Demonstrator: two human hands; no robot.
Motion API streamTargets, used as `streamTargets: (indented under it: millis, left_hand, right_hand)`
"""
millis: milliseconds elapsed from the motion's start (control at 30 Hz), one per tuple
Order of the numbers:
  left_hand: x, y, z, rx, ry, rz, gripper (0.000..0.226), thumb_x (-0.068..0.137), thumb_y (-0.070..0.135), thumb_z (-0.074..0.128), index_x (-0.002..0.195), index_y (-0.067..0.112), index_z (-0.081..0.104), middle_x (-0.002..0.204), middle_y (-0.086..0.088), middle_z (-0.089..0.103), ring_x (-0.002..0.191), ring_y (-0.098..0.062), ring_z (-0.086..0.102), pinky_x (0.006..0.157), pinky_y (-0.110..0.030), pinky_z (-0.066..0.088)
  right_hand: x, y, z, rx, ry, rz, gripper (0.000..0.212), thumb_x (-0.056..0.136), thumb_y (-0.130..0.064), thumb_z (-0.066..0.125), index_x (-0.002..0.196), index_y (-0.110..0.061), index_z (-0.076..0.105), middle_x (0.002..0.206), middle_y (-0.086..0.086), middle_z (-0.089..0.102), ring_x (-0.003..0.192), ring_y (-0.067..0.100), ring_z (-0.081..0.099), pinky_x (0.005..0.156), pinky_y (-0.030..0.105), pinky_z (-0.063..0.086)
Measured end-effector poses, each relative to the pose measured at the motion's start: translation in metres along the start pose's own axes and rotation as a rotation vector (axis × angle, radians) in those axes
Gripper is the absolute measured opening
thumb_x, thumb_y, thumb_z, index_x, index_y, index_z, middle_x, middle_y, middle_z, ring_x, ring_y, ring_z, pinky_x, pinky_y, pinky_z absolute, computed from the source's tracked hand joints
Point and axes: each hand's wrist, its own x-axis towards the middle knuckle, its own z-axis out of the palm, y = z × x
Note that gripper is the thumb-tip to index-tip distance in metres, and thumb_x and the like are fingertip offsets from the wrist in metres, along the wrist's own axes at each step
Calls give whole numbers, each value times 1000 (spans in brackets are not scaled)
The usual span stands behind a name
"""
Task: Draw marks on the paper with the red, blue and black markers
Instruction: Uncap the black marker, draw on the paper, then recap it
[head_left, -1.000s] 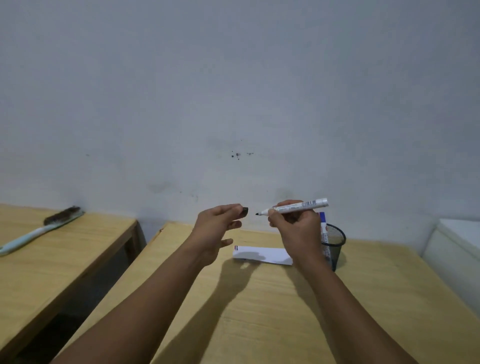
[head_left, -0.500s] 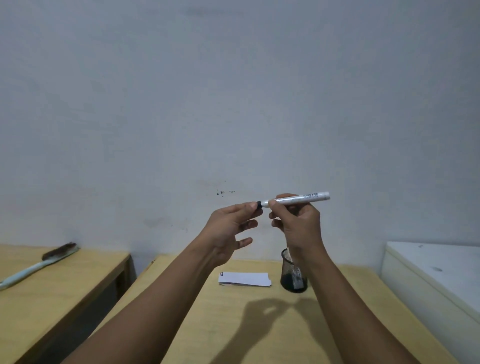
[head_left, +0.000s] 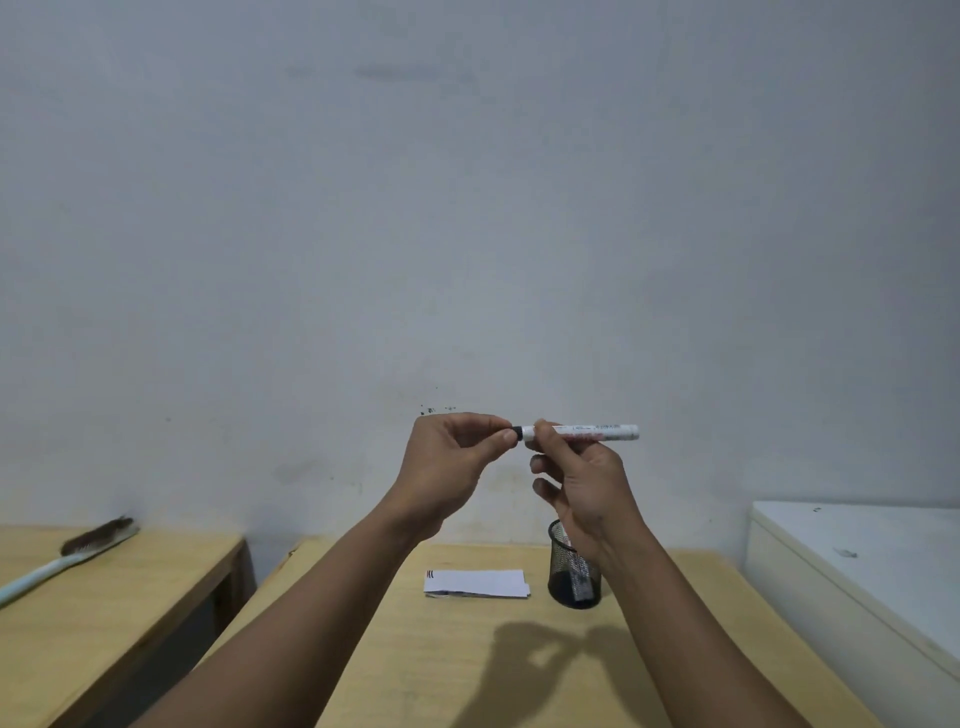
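Observation:
My right hand (head_left: 582, 478) holds a white-barrelled marker (head_left: 592, 432) level in the air in front of the wall. My left hand (head_left: 447, 467) pinches the marker's black cap (head_left: 517, 432), which sits on the marker's left end. Below, a small white paper (head_left: 478, 583) lies on the wooden table (head_left: 467, 665) with short marks at its left edge. Just right of the paper stands a black mesh pen cup (head_left: 571, 582) with markers inside, partly hidden by my right wrist.
A second wooden table (head_left: 104, 597) stands to the left across a gap, with a long-handled brush (head_left: 67, 556) on it. A white cabinet top (head_left: 857, 551) borders the right side. The grey wall rises right behind the table.
The cap, held apart from the tip a second ago, now sits on the marker's end. Both hands rose and the view tilted up, so table and paper appear lower.

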Motion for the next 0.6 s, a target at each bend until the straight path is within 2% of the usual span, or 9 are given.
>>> streamTargets:
  millis: [33,100,200,233,300,367,433,500,600]
  left_hand:
    - [1,0,2,20,11,20,8,85,12,77,92,13,79,86,0,79,88,-10,74,81,-19,56]
    - [3,2,6,40,36,54,9,85,13,77,92,18,78,86,5,79,85,-5,73,73,-12,54]
    - [11,2,9,148,60,113,14,85,19,78,99,18,79,90,8,78,84,-1,71,72,-10,53]
    - [14,1,11,210,54,134,16,85,21,78,101,20,79,90,9,78,83,-1,70,72,-10,52]
    - [20,-3,16,316,20,165,17,86,24,77,102,23,79,91,10,77,82,-3,68,72,-15,53]
    - [26,-11,23,403,-12,166,17,86,28,76,103,27,78,92,10,77,82,-5,69,78,-28,57]
    - [32,-19,31,439,-40,138,18,84,32,77,102,30,78,92,9,77,83,-6,70,83,-38,58]
    - [37,-27,41,423,-58,120,19,83,33,77,102,30,78,89,10,77,81,-6,70,85,-42,57]
    - [42,-44,56,417,-59,129,29,87,34,74,114,27,74,89,12,75,80,-3,69,87,-44,56]
  right_hand:
    - [-1,0,1,12,28,23,22,88,-29,76,99,-10,74,89,2,73,71,13,61,68,30,47]
    - [1,2,2,14,134,47,56,80,-38,84,126,-17,61,107,2,70,88,14,66,75,33,52]
    - [3,7,-5,-201,318,-43,105,68,-47,90,152,-34,28,136,-2,45,122,16,52,97,41,50]
    - [4,10,-10,-320,335,-108,104,69,-49,89,153,-35,31,140,-4,39,126,15,46,101,40,48]
    - [8,14,-18,-493,282,-244,74,75,-48,85,140,-34,53,137,-8,45,122,11,48,99,34,47]
    - [14,15,-29,-582,160,-314,41,82,-41,81,121,-31,69,122,-10,63,111,11,59,87,29,48]
    - [21,16,-40,-652,78,-343,22,86,-32,80,106,-27,76,102,-12,74,96,13,68,76,29,49]
    - [29,19,-51,-709,51,-352,12,85,-23,80,97,-23,78,87,-11,76,82,12,71,69,29,53]
    - [41,25,-68,-785,90,-356,10,86,-17,79,91,-22,73,84,-12,74,78,-1,67,63,13,50]
